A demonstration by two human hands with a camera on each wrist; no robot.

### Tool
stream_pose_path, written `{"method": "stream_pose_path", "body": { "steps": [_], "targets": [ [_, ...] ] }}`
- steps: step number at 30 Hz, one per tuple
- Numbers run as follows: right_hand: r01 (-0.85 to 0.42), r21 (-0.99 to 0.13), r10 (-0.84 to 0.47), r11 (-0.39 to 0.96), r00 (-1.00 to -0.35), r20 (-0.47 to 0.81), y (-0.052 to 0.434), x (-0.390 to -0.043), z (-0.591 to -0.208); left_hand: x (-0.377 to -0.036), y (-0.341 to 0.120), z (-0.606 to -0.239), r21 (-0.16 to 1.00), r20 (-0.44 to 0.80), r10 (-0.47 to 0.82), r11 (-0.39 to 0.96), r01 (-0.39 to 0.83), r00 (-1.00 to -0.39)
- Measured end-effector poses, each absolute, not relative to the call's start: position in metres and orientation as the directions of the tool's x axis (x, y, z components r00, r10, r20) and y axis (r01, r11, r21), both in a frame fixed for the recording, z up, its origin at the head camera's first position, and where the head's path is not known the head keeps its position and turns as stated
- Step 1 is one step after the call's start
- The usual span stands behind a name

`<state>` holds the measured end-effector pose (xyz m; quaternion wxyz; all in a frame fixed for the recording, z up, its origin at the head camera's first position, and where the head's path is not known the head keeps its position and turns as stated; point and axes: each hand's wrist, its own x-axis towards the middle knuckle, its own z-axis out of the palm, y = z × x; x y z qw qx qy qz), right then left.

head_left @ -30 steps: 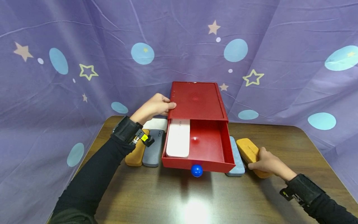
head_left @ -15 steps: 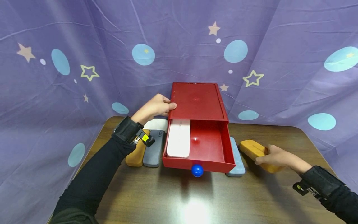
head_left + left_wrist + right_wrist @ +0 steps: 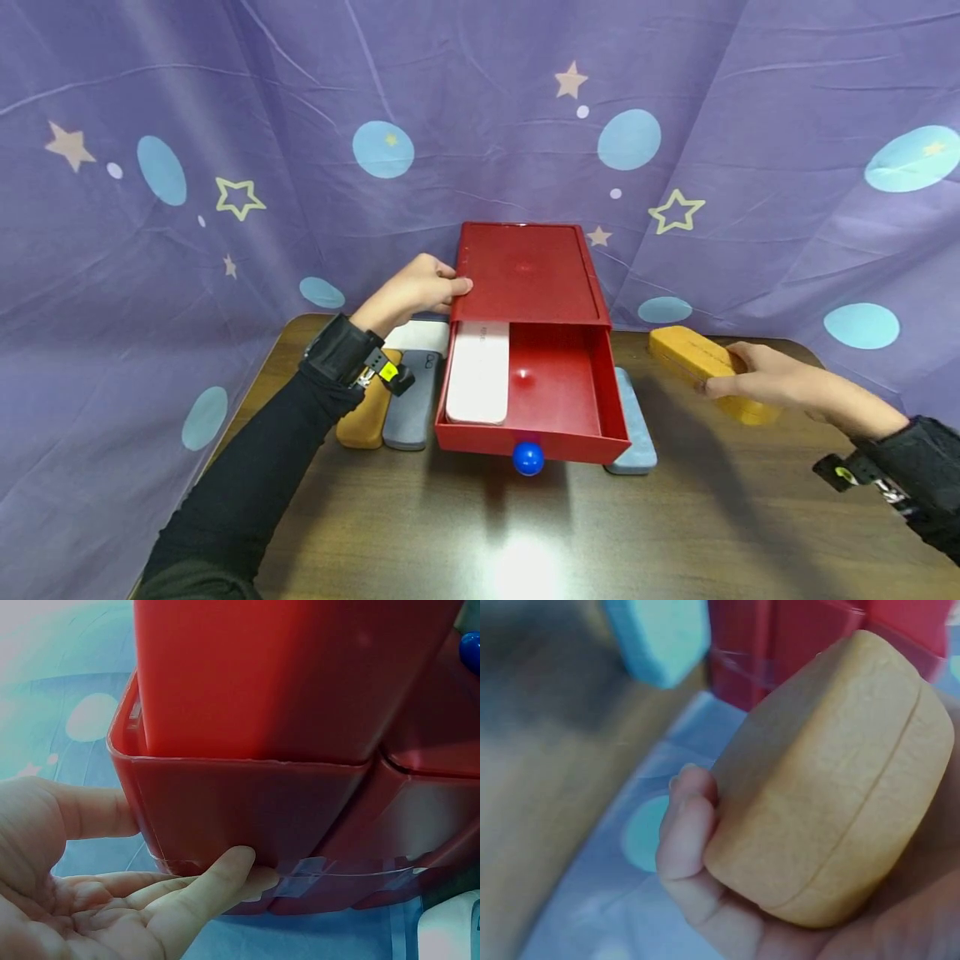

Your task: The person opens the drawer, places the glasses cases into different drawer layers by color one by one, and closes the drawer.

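Note:
My right hand grips a mustard-yellow glasses case by its sides, above the table's right part. In the right wrist view, fingers and palm wrap round the case, whose lid seam runs lengthwise. With thumb on top and fingers at the side, my left hand holds the left edge of a red drawer cabinet. Its drawer is pulled out toward me, with a blue ball knob on the front. A white glasses case lies along the drawer's left side.
Left of the cabinet lie another yellow case, a grey case and a white case. A light blue case lies against the right side, partly hidden by the drawer. A purple patterned cloth hangs behind the wooden table.
My right hand has lifted the yellow case off the table and moved it up and to the right. My left hand and the drawer have stayed in place.

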<state>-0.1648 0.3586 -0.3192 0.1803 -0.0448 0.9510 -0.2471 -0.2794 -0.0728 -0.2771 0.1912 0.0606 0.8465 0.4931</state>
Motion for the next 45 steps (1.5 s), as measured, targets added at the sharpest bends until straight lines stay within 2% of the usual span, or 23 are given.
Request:
{"method": "stream_pose_path", "body": {
  "steps": [5, 13, 23, 28, 35, 41, 45],
  "targets": [
    [-0.027, -0.526, -0.183, 0.850, -0.952, -0.247, 0.343, -0.161, -0.296, -0.280, -0.073, -0.279, 0.856, -0.266, 0.293, 0.510, -0.085, -0.919],
    [-0.095, -0.517, -0.174, 0.851, -0.979, -0.107, 0.320, -0.154, -0.262, -0.280, -0.073, -0.279, 0.860, -0.265, 0.297, 0.503, -0.085, -0.917],
    [-0.193, -0.596, -0.275, 0.779, -0.960, -0.049, 0.289, -0.141, -0.236, -0.278, -0.073, -0.277, 0.863, -0.257, 0.295, 0.498, -0.081, -0.920],
    [-0.248, -0.642, -0.375, 0.725, -0.925, -0.066, 0.273, -0.139, -0.229, -0.278, -0.073, -0.278, 0.864, -0.252, 0.298, 0.497, -0.076, -0.921],
    [-0.243, -0.703, -0.498, 0.668, -0.849, -0.180, 0.256, -0.144, -0.215, -0.277, -0.073, -0.277, 0.860, -0.251, 0.298, 0.505, -0.070, -0.921],
    [-0.210, -0.704, -0.542, 0.679, -0.790, -0.287, 0.242, -0.153, -0.205, -0.276, -0.073, -0.276, 0.860, -0.250, 0.295, 0.506, -0.071, -0.922],
    [-0.175, -0.665, -0.540, 0.726, -0.743, -0.394, 0.232, -0.160, -0.201, -0.276, -0.073, -0.276, 0.860, -0.248, 0.293, 0.505, -0.071, -0.923]
  ]
}}
